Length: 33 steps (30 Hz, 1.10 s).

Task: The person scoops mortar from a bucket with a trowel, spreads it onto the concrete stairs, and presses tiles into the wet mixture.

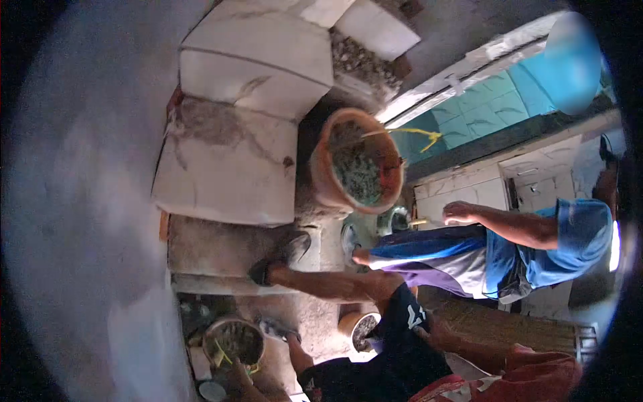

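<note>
Neither my left hand nor my right hand shows in the head view, which is turned sideways. Nearest the middle is an orange tub holding a grey, crumbly mix, with a yellow strap at its rim. At the lower left, another person's hand reaches to a round bucket of dark material with a yellow strip at its edge. A third bucket, also with grey material in it, stands behind a person's leg.
Pale marbled tiles form step-like surfaces beside the tub. One person in a blue shirt stands beyond it; another in a red shirt and dark shorts has a foot on a ledge. Rubble lies by a loose tile.
</note>
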Each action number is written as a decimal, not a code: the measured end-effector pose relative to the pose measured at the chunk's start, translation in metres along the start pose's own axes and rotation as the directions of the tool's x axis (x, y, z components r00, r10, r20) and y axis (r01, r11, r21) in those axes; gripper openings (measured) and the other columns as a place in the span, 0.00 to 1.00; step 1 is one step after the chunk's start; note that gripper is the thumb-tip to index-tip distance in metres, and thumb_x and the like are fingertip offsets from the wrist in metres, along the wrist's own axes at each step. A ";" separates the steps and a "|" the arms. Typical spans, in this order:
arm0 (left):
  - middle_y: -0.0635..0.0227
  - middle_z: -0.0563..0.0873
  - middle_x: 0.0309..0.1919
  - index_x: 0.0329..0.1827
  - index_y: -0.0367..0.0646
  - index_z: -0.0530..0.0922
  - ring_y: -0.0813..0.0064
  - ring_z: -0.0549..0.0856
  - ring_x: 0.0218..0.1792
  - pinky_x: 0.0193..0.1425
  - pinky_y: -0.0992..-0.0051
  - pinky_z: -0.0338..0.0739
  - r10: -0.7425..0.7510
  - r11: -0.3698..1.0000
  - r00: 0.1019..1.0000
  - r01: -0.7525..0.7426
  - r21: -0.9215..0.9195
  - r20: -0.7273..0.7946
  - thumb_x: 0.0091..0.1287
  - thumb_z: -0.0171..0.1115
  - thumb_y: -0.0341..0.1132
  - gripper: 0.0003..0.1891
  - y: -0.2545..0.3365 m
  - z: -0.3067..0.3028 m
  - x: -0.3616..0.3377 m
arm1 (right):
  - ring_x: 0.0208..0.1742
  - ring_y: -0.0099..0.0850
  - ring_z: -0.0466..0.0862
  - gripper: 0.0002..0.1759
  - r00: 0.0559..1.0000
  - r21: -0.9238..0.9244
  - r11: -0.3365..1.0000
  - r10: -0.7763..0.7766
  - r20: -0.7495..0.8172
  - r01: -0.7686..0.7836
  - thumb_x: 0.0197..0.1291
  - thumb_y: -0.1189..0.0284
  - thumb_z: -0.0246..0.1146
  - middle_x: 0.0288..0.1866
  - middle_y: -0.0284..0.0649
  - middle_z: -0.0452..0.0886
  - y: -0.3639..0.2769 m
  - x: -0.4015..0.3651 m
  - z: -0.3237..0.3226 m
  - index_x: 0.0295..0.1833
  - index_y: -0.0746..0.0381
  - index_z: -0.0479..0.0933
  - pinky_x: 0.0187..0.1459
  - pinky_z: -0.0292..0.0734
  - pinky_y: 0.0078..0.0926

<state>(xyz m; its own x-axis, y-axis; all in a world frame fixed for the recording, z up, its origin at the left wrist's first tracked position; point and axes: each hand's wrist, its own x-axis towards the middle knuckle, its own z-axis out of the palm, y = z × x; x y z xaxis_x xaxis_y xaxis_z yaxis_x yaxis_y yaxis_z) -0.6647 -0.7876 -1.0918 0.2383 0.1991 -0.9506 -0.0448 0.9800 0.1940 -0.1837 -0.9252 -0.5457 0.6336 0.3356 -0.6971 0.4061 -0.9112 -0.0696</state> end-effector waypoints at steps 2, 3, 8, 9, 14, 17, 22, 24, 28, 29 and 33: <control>0.60 0.78 0.41 0.47 0.43 0.72 0.60 0.78 0.36 0.38 0.59 0.72 0.055 0.993 0.993 -0.043 0.107 -0.107 0.64 0.44 0.45 0.18 -0.006 -0.003 0.012 | 0.54 0.49 0.69 0.35 0.999 0.040 0.998 -0.049 -0.005 0.049 0.53 0.52 0.54 0.51 0.57 0.68 -0.008 -0.006 -0.003 0.57 0.68 0.57 0.53 0.63 0.42; 0.60 0.78 0.41 0.47 0.43 0.72 0.60 0.78 0.36 0.38 0.59 0.72 0.089 0.986 0.989 -0.071 0.149 -0.115 0.64 0.44 0.45 0.18 -0.006 -0.005 0.013 | 0.53 0.50 0.69 0.36 0.998 0.048 0.997 -0.050 -0.029 0.052 0.52 0.52 0.54 0.51 0.58 0.68 -0.021 -0.015 -0.006 0.57 0.68 0.57 0.53 0.63 0.43; 0.60 0.78 0.41 0.48 0.43 0.71 0.60 0.78 0.37 0.38 0.59 0.72 0.355 0.875 0.922 -0.270 0.402 -0.153 0.64 0.44 0.45 0.18 0.079 0.039 -0.050 | 0.51 0.50 0.71 0.36 0.994 0.016 0.995 0.097 -0.055 -0.096 0.52 0.51 0.54 0.52 0.59 0.66 -0.022 -0.022 0.007 0.56 0.70 0.58 0.52 0.64 0.43; 0.60 0.78 0.41 0.48 0.43 0.71 0.60 0.78 0.37 0.38 0.58 0.72 0.409 0.840 0.901 -0.308 0.447 -0.148 0.64 0.44 0.45 0.18 0.098 0.050 -0.069 | 0.51 0.50 0.71 0.37 0.998 0.071 0.997 0.025 -0.051 -0.021 0.52 0.50 0.53 0.51 0.59 0.67 -0.021 -0.020 0.007 0.56 0.70 0.57 0.52 0.64 0.42; 0.59 0.78 0.41 0.48 0.43 0.71 0.59 0.78 0.37 0.39 0.58 0.72 0.613 0.631 0.788 -0.456 0.628 -0.045 0.64 0.44 0.45 0.18 0.179 0.123 -0.189 | 0.49 0.49 0.72 0.40 0.998 0.108 0.994 0.022 -0.055 -0.016 0.51 0.46 0.52 0.48 0.59 0.69 -0.042 -0.029 -0.005 0.57 0.69 0.57 0.49 0.67 0.41; 0.59 0.78 0.41 0.48 0.42 0.71 0.59 0.78 0.37 0.39 0.58 0.72 0.675 0.516 0.737 -0.508 0.689 0.039 0.64 0.44 0.45 0.18 0.207 0.168 -0.261 | 0.46 0.49 0.75 0.39 0.975 0.206 0.973 -0.061 -0.216 0.107 0.48 0.44 0.53 0.44 0.57 0.73 -0.036 -0.016 0.004 0.52 0.69 0.61 0.48 0.68 0.41; 0.59 0.78 0.41 0.48 0.42 0.71 0.58 0.78 0.37 0.39 0.58 0.72 0.661 0.370 0.723 -0.548 0.750 0.202 0.63 0.44 0.45 0.18 0.209 0.243 -0.348 | 0.45 0.52 0.74 0.40 0.988 0.123 0.991 -0.034 -0.153 0.054 0.50 0.43 0.51 0.43 0.57 0.73 -0.050 0.000 -0.015 0.52 0.70 0.62 0.47 0.68 0.41; 0.59 0.77 0.41 0.49 0.42 0.71 0.58 0.78 0.37 0.39 0.58 0.72 0.630 0.320 0.730 -0.555 0.768 0.265 0.63 0.44 0.45 0.18 0.200 0.276 -0.367 | 0.45 0.53 0.73 0.41 0.883 0.031 0.977 -0.175 -0.435 0.209 0.49 0.42 0.50 0.44 0.59 0.72 -0.040 0.025 0.000 0.50 0.72 0.63 0.46 0.68 0.42; 0.58 0.77 0.41 0.49 0.42 0.70 0.58 0.78 0.37 0.39 0.58 0.72 0.542 0.229 0.756 -0.552 0.802 0.366 0.63 0.44 0.44 0.18 0.167 0.303 -0.369 | 0.47 0.54 0.72 0.43 0.902 0.104 0.978 -0.122 -0.414 0.180 0.49 0.41 0.49 0.45 0.61 0.71 -0.044 0.038 -0.004 0.50 0.75 0.61 0.47 0.68 0.41; 0.58 0.77 0.41 0.49 0.42 0.70 0.58 0.78 0.37 0.39 0.58 0.72 0.513 0.212 0.771 -0.539 0.815 0.376 0.63 0.44 0.44 0.18 0.160 0.305 -0.368 | 0.48 0.54 0.72 0.45 0.922 0.103 0.984 -0.098 -0.374 0.146 0.49 0.41 0.48 0.46 0.62 0.70 -0.048 0.040 -0.012 0.51 0.77 0.59 0.48 0.68 0.41; 0.58 0.77 0.41 0.49 0.42 0.70 0.57 0.78 0.37 0.39 0.58 0.71 0.399 0.155 0.834 -0.471 0.869 0.381 0.63 0.44 0.44 0.18 0.149 0.303 -0.349 | 0.49 0.53 0.72 0.47 0.983 0.127 0.991 -0.007 -0.181 0.031 0.49 0.39 0.46 0.47 0.62 0.70 -0.070 0.036 -0.050 0.52 0.78 0.58 0.49 0.67 0.42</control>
<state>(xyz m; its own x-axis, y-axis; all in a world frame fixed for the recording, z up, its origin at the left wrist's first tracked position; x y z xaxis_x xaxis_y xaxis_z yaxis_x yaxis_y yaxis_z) -0.4608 -0.7122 -0.6578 0.5505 0.5557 -0.6231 0.7236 0.0547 0.6881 -0.1562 -0.8372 -0.5303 0.7393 0.3799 -0.5560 0.3384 -0.9234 -0.1810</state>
